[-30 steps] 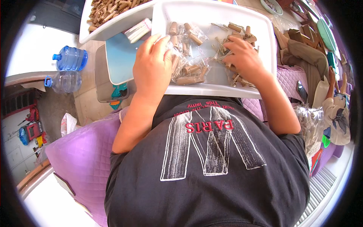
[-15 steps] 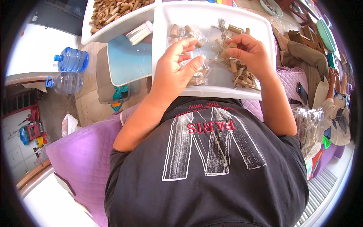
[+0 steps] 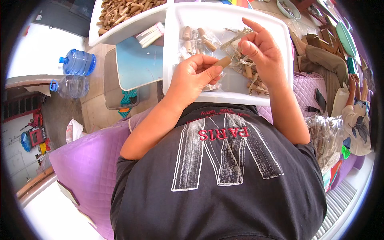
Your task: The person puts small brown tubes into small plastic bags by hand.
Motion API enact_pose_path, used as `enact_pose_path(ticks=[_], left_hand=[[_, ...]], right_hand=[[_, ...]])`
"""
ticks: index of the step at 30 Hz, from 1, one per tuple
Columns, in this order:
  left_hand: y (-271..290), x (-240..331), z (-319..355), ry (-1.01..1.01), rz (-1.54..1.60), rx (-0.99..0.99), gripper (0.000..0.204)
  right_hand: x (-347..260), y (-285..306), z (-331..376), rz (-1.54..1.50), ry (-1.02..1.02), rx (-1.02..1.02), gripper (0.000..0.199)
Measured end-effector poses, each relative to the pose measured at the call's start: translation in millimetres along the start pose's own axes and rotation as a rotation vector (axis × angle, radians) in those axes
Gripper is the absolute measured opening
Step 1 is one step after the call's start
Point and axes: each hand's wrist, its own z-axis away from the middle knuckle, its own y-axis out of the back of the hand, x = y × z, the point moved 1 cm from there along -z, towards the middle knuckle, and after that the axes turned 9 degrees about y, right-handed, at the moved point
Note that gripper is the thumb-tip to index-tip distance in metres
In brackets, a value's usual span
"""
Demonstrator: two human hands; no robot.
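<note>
My left hand (image 3: 192,79) is closed, with a short brown wood-like cylinder (image 3: 223,62) pinched between thumb and fingers above a white plastic tray (image 3: 229,97). Fingers apart and the index stretched out, my right hand (image 3: 262,52) hovers over the tray's right side and appears to hold nothing. Beneath it lies a heap of similar brown cylinders (image 3: 256,80) with stringy tan fibres or wrapping among them. Pieces in clear plastic bags (image 3: 202,42) lie on the tray's left side, partly hidden by my left hand.
A white bin (image 3: 138,28) full of brown pieces stands at the upper left. Beside the tray are a bundle of white strips (image 3: 151,35) and a blue lid (image 3: 140,66). Two large water bottles (image 3: 78,63) stand further left. Another person's legs (image 3: 326,60) show at right.
The brown cylinder has passed from my right hand to my left, which has closed on it. My right hand has opened and its index finger has straightened.
</note>
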Motion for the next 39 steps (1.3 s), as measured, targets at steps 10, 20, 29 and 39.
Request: enact_pose_path(ticks=[10, 20, 29, 39], left_hand=[[8, -3, -1, -0.040, -0.041, 0.050, 0.025], [10, -2, 3, 0.121, 0.190, 0.005, 0.035], [12, 0, 7, 0.110, 0.051, 0.017, 0.042], [189, -7, -74, -0.383, -0.697, 1.053, 0.047]], right_hand=[[-6, -1, 0, -0.273, -0.345, -0.041, 0.011], [-3, -15, 12, -0.215, -0.374, -0.266, 0.018], [0, -19, 15, -0.157, -0.417, -0.433, 0.021], [15, -15, 25, -0.450, -0.344, -0.066, 0.020]])
